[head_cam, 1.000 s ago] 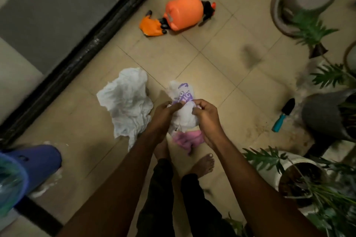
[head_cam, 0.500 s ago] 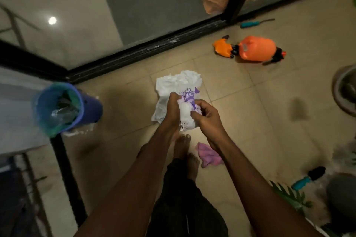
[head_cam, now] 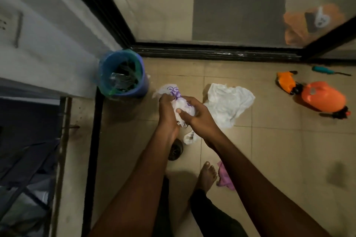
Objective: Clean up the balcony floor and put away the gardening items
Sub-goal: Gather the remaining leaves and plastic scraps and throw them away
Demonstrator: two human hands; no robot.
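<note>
Left hand [head_cam: 167,110] and right hand [head_cam: 194,116] both clamped on a crumpled white bag with purple print [head_cam: 178,100], held above the tiled floor [head_cam: 269,150] just right of the lined blue bin [head_cam: 122,74]. White cloth [head_cam: 229,104] lies beside the hands; orange sprayer [head_cam: 321,98] well off right. Pink item [head_cam: 224,179] by the foot, probably a rag, too dim to confirm.

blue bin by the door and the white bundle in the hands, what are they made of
Blue bin: looks like smooth moulded plastic, lined with a thin glossy green bag. White bundle with purple print: probably thin plastic film, crumpled into fine creases between left hand and right hand.
</note>
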